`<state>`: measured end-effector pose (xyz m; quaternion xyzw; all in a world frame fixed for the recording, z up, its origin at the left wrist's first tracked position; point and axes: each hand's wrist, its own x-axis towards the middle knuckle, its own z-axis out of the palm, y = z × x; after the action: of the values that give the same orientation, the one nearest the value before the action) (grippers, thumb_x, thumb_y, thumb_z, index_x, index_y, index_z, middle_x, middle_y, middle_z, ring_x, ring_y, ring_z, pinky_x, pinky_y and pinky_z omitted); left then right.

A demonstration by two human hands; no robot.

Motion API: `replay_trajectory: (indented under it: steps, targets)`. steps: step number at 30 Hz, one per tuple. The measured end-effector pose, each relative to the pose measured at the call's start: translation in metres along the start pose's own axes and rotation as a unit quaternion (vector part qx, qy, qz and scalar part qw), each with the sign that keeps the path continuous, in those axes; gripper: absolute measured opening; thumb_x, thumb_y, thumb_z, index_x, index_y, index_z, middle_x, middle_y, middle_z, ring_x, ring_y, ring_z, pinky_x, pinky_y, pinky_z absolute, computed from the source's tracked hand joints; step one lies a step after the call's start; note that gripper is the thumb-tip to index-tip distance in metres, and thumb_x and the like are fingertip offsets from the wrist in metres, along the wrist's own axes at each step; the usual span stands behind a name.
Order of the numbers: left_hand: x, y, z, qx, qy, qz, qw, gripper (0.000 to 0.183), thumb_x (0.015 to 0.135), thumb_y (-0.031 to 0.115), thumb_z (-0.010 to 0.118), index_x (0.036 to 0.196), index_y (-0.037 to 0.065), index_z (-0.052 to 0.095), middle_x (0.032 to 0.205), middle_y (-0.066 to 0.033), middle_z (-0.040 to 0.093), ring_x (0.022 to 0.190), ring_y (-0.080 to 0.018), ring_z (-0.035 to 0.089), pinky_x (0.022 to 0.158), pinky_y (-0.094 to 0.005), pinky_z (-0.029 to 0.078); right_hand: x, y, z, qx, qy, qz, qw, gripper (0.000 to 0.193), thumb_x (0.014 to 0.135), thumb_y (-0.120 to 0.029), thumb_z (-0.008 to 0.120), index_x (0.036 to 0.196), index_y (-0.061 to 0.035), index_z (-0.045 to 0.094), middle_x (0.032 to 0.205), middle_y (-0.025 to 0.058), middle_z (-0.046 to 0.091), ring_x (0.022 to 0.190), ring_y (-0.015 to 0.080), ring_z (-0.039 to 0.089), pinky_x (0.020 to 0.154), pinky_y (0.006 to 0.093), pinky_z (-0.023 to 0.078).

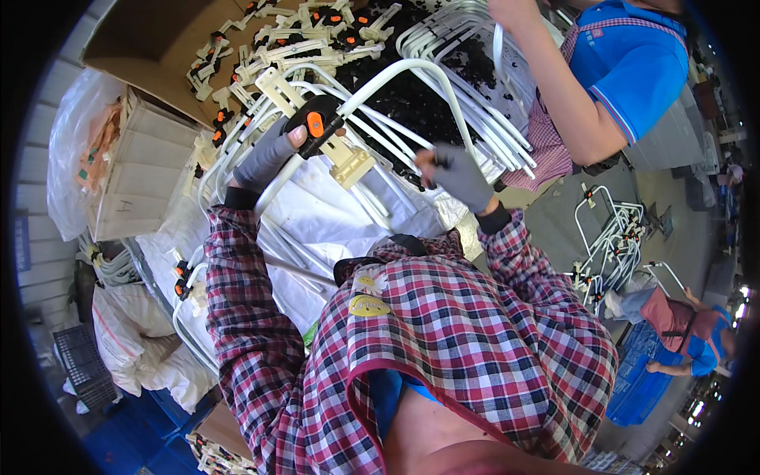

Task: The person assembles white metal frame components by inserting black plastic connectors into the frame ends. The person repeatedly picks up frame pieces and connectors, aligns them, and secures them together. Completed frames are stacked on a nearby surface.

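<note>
My left hand [266, 161], in a grey fingerless glove, is closed around a black plastic joint [326, 131] with an orange button [316, 124]. This joint sits on a bent white tube [396, 70] that arches up and over to the right. Cream plastic brackets [351, 165] show beside the joint. My right hand [462, 176], gloved the same way, has its fingers drawn together near the tube's right leg; what they hold, if anything, is too small to tell. More white tubes [380, 198] lie beneath both hands on a pale sheet [313, 202].
An open cardboard box [138, 47] and cream clips with black and orange joints [317, 39] lie at the far side. Stacked bent tubes [483, 103] stand near a co-worker in a blue shirt [645, 71]. Another person [681, 324] bends beside a blue crate [637, 380] at right.
</note>
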<state>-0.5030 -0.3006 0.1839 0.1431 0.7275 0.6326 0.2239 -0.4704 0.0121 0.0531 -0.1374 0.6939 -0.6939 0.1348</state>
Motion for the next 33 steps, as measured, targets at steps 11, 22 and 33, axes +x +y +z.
replay_trajectory:
  steps: [11,22,33]
  targets:
    - [0.003,-0.021,-0.013,-0.005,0.001,-0.021,1.0,0.102,0.076,0.07,0.068,0.147,0.002,0.038,0.136,-0.0126,0.053,0.123,-0.0206,0.051,0.103,-0.0314,0.043,0.096,-0.096,0.036,-0.381,0.01,-0.425,0.821,0.025,0.081,-0.018,0.072,0.105,-0.0122,0.071,0.095,0.0057,0.062,0.086,0.0261,0.062,0.078,0.0369,0.05]
    - [0.006,-0.033,-0.008,-0.123,-0.026,-0.007,0.992,0.086,0.081,0.04,0.077,0.146,-0.001,0.039,0.133,-0.0094,0.053,0.119,-0.0188,0.051,0.105,-0.029,0.038,0.111,-0.08,0.024,-0.378,0.002,-0.471,0.797,0.033,0.078,-0.033,0.075,0.105,-0.0128,0.073,0.088,0.0023,0.067,0.087,0.0239,0.064,0.083,0.0406,0.047]
    - [0.017,-0.037,-0.004,0.107,-0.001,-0.07,0.992,0.089,0.072,0.034,0.083,0.142,-0.003,0.041,0.124,-0.0115,0.057,0.117,-0.0194,0.051,0.105,-0.0312,0.037,0.116,-0.109,-0.006,-0.456,-0.086,-0.23,0.855,0.043,0.082,-0.052,0.07,0.096,-0.0113,0.07,0.083,0.0094,0.066,0.079,0.0275,0.065,0.069,0.0362,0.048]
